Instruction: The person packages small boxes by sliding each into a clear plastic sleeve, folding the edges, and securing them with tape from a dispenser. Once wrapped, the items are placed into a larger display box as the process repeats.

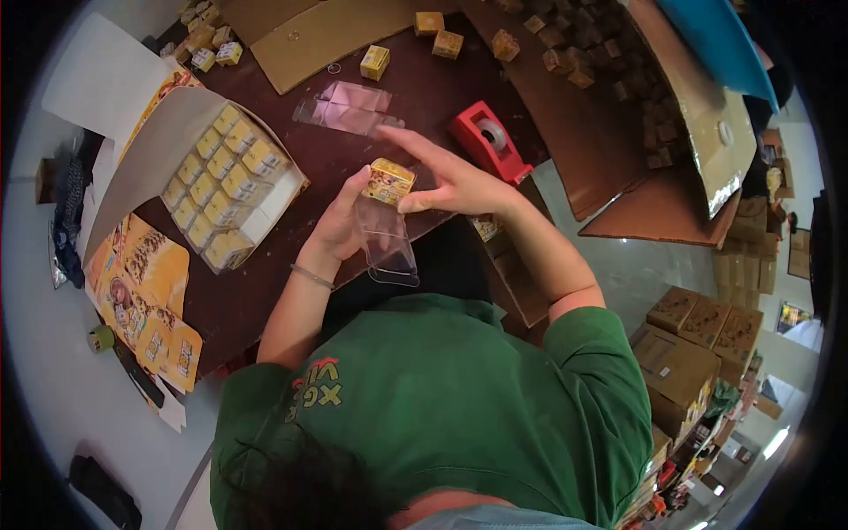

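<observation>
A small yellow printed box (389,181) is held up in front of my body, and my left hand (340,216) is closed on its left side. Below it hangs a clear plastic case (389,247), its open end toward me, overlapping the box's lower edge. My right hand (449,181) has its thumb at the lower right of the box, while its fingers stretch out and apart above it. Just beyond my hands a flat clear plastic case (349,108) lies on the dark table (265,296).
Left stands a display carton (284,208) with rows of yellow boxes in clear cases. A red tape dispenser (490,141) sits right of my hands. Loose yellow boxes (374,63) lie at the back. A large open carton (609,163) at right contains many small boxes.
</observation>
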The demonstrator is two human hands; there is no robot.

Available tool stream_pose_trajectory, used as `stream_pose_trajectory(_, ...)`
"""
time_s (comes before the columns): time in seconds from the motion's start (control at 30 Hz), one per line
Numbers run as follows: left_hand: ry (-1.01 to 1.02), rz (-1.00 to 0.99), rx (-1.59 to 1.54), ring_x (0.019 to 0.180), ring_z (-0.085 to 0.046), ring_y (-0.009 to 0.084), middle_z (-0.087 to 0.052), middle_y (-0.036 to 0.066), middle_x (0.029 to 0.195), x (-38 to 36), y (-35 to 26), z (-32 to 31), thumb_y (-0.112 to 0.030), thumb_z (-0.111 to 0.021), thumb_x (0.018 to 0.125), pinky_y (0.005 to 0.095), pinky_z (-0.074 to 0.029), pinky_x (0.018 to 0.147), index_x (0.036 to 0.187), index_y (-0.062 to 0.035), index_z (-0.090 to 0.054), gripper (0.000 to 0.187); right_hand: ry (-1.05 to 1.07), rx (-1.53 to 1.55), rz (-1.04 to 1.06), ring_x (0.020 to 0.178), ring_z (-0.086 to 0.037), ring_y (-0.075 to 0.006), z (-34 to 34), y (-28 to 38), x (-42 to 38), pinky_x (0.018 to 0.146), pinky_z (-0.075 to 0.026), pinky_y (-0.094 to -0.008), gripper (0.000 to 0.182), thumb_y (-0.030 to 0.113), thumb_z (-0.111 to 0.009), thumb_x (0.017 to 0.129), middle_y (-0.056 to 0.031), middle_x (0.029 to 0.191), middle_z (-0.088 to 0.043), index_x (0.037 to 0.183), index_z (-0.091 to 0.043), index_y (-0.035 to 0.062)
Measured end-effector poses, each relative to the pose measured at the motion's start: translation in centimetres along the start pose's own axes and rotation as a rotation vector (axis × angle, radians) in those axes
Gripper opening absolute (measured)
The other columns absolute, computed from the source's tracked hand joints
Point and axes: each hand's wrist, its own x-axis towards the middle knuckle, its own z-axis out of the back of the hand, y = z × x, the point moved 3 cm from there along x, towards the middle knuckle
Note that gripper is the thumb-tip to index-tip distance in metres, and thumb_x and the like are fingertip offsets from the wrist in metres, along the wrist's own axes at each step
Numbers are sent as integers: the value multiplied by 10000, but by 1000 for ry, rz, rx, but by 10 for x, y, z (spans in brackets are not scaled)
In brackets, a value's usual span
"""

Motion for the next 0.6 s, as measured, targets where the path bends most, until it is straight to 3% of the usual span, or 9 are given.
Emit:
stream_pose_trajectory(0.07, -27, 56, 22, 669, -680, 238, -682, 126, 867, -9, 2, -8, -640, -401, 957, 301, -522, 447, 1188, -55, -581, 654, 62, -6, 76, 1409, -329, -297, 10, 7, -13, 1166, -267, -398, 819, 212, -762, 818, -153, 1522, -368, 1502, -339, 55)
stream_pose_trajectory(0.17, -45, 87, 83, 669, -673, 210, -679, 99, 817, -14, 7, -10, -679, -406, 942, 292, -507, 496, 1132, -70, -607, 669, 169, -112, 87, 1387, -363, -311, 13, 27, -21, 1147, -308, -414, 771, 173, -749, 813, -155, 1505, -382, 1486, -379, 103)
stream_pose_trajectory(0.27, -93, 48, -117, 659, -668, 210, -679, 103, 846, -17, 8, -21, -686, -406, 937, 292, -511, 504, 1146, -73, -600, 677, -41, -277, 42, 1352, -402, -329, 6, 38, -25, 1116, -357, -417, 703, 166, -748, 813, -163, 1461, -420, 1437, -432, 105)
stream_pose_trajectory(0.3, -42, 20, -311, 698, -674, 215, -681, 103, 893, -15, 11, -21, -701, -398, 931, 297, -522, 525, 1167, -84, -594, 690, -178, -352, 108, 1288, -456, -346, 2, 39, -26, 1065, -409, -422, 602, 156, -751, 810, -157, 1400, -473, 1354, -504, 93)
stream_pose_trajectory(0.37, -189, 10, -578, 747, -681, 226, -680, 92, 941, -17, 9, -30, -707, -402, 925, 302, -532, 546, 1192, -99, -585, 689, -238, -415, 196, 1203, -518, -353, -11, 26, -27, 1017, -441, -420, 515, 135, -745, 812, -155, 1314, -545, 1287, -554, 74)
stream_pose_trajectory(0.4, 6, 12, -475, 820, -681, 223, -678, 79, 964, -16, 15, -21, -692, -410, 933, 323, -553, 610, 1206, -113, -582, 663, -336, -364, 212, 1117, -568, -358, -22, 8, -26, 964, -471, -416, 477, 119, -730, 824, -159, 1239, -594, 1269, -571, 57)
stream_pose_trajectory(0.5, 241, 21, -341, 895, -663, 186, -668, 64, 1031, -19, 23, -20, -630, -436, 958, 338, -558, 696, 1261, -119, -544, 604, -460, -296, 152, 1124, -590, -349, -35, 3, -24, 950, -487, -394, 544, 125, -735, 821, -174, 1250, -594, 1316, -532, 24)
stream_pose_trajectory(0.57, -69, -67, -244, 896, -660, 181, -647, 47, 1070, -24, 12, -38, -602, -448, 966, 325, -554, 690, 1318, -119, -502, 600, -401, -122, 129, 1170, -584, -327, -36, 6, -20, 981, -475, -383, 609, 153, -765, 795, -174, 1276, -582, 1336, -516, 23)
stream_pose_trajectory(0.6, 33, -48, -147, 897, -652, 177, -628, 38, 1091, -29, 9, -30, -580, -461, 970, 331, -550, 705, 1357, -117, -472, 604, -356, -137, 116, 1195, -580, -304, -33, 3, -19, 988, -481, -371, 655, 164, -784, 779, -171, 1293, -571, 1353, -501, 26)
